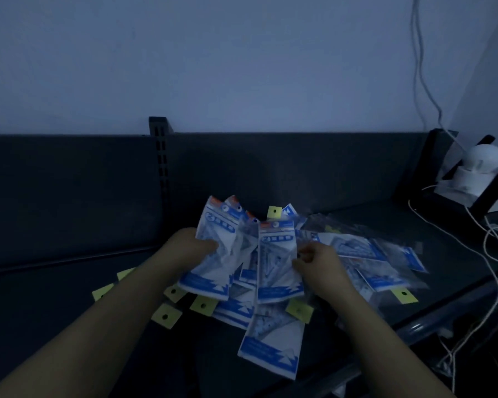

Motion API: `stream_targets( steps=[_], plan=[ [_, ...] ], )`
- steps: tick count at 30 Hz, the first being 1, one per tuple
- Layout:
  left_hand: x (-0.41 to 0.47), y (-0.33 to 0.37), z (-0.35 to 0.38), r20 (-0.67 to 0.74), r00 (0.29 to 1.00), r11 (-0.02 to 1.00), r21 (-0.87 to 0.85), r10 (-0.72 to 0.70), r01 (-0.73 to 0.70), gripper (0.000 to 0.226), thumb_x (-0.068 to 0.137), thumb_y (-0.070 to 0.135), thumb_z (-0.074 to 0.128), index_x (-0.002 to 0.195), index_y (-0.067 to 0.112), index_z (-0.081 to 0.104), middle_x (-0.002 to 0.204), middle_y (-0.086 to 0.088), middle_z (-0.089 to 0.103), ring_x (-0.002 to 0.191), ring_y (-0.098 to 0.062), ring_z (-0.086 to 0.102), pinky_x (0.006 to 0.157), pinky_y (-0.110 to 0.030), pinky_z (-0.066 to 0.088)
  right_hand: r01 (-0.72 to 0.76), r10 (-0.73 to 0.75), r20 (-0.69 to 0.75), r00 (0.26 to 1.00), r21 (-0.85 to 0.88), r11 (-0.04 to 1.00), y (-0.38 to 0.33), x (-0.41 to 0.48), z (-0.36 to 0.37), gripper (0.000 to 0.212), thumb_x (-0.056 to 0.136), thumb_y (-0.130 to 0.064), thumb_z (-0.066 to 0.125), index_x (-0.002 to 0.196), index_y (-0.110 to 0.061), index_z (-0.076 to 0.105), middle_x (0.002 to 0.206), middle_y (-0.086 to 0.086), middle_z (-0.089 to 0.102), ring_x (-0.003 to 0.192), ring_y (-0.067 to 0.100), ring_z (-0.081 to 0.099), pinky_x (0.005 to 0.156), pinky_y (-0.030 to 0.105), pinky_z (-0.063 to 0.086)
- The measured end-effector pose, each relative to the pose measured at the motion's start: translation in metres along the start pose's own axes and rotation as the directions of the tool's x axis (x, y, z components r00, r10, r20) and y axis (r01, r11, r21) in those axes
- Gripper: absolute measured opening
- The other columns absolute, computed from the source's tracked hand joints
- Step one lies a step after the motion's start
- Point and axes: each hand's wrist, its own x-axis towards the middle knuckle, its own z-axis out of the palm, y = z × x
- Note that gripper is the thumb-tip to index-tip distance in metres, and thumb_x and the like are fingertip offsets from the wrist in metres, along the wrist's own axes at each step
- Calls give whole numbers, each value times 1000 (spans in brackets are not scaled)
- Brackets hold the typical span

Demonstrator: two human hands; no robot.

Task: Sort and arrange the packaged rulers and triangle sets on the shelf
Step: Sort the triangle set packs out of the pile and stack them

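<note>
Gripping packet bundle (pixel 213 262), left hand (pixel 194 245) curls round its edge; right hand (pixel 319 264) pinches single packet (pixel 276 254) upright above loose pile (pixel 270 349) on shelf (pixel 69 311).

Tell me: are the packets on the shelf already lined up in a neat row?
No, the packets lie in a loose, overlapping heap on the shelf, pointing different ways.

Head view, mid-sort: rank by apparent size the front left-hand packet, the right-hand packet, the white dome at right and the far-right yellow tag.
1-2. front left-hand packet and right-hand packet: they look alike, so unranked.
3. white dome, though it sits farther back.
4. yellow tag, smallest.
</note>
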Motion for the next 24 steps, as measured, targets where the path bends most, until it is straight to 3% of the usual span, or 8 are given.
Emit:
stream_targets(
  steps=[4, 7, 10, 13, 16, 19, 22, 24],
  plan=[
    [-7, -8, 14, 23, 1000, 998, 55, -5, 4, 20, 92, 15, 60, 110, 8, 63, 107, -13, 65, 93, -27, 62, 79, -34, 51, 156, -153, 45, 987, -89, 984, -2, -8, 2, 15, 86, -15, 63, 99, -11, 69, 91, 4, 68, 86, 18, 62, 71, 25, 45],
    [-10, -14, 22, -10, 998, 987, 149, 64, -62, 23, 90, 14, 61, 113, 10, 63, 112, -11, 64, 99, -25, 60, 83, -32, 48, 181, -223, -102, 969, -315, 932, 9, 1, -11, 30, 86, -21, 60, 115, -17, 64, 119, 7, 63, 110, 26, 57, 93, 35, 43],
    [-12, -17, 28, -39, 993, 984, 141, 112, -105, 11, 88, 10, 64, 97, 15, 62, 98, -3, 63, 89, -18, 57, 68, -24, 44, 82, -145, -91, 985, -491, 867, 30, 15, -32, 50, 89, -31, 54, 136, -15, 44, 145, 10, 40, 134, 28, 35, 112, 42, 24],
    [-15, -19, 33, -63, 982, 974, 154, 178, -167, 23, 87, 7, 64, 84, 27, 55, 91, 5, 59, 89, -15, 57, 62, -18, 40, 5, -31, -35, 999, -570, 822, 42, 17, -39, 42, 96, -33, 38, 131, -13, 44, 137, 10, 44, 129, 31, 37, 110, 47, 25],
    [-16, -22, 35, -83, 976, 973, 134, 200, -188, 22, 87, 8, 65, 96, 25, 55, 98, 2, 58, 86, -11, 54, 62, -17, 38, 91, -112, 4, 994, -608, 788, 35, 8, -35, 30, 98, -26, 34, 113, -15, 57, 122, 8, 54, 117, 31, 46, 98, 41, 34],
    [-14, -26, 34, -110, 975, 978, 100, 192, -181, 24, 86, 10, 67, 106, 19, 58, 102, -1, 60, 83, -10, 54, 59, -12, 38, 184, -192, 34, 981, -489, 853, 27, 4, -37, 19, 93, -24, 44, 90, -21, 63, 108, 8, 60, 109, 32, 54, 88, 39, 41],
    [-14, -29, 35, -115, 976, 982, 72, 183, -175, 25, 86, 9, 68, 110, 13, 60, 99, -1, 60, 74, -3, 53, 53, -9, 38, 146, -103, 111, 988, -528, 837, 29, 7, -46, 46, 90, -38, 52, 133, -23, 48, 142, 7, 43, 131, 28, 38, 106, 42, 30],
    [-14, -30, 35, -114, 976, 982, 64, 187, -180, 23, 86, 9, 67, 108, 14, 59, 96, 0, 60, 72, 3, 51, 48, -5, 37, 116, -43, 154, 987, -507, 854, 27, 7, -50, 58, 91, -41, 52, 143, -22, 35, 147, 8, 39, 134, 28, 35, 111, 42, 26]
  ],
)
